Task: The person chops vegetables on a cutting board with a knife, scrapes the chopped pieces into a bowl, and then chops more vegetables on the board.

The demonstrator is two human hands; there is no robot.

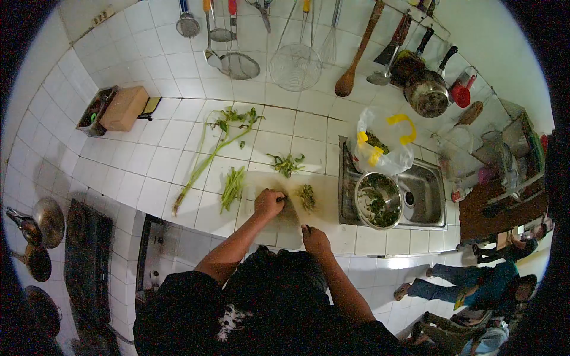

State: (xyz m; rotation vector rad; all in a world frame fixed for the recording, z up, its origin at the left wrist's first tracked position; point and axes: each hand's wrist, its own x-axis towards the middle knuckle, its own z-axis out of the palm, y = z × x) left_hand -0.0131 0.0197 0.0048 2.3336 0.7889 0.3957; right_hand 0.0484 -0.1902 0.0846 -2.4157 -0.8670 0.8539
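White-tiled counter (pixel 267 127) bearing a pale cutting board (pixel 328 204). Left of the board lies a long leafy stalk (pixel 209 158); at right, a metal bowl (pixel 360 207) holds greens. Shorter stems (pixel 232 188) lie beside the board. The right hand (pixel 317 242) grasps a blurred knife (pixel 306 230); the left hand (pixel 269 203) is clenched over the board, its contents unclear. Chopped greens (pixel 307 197) sit nearby.
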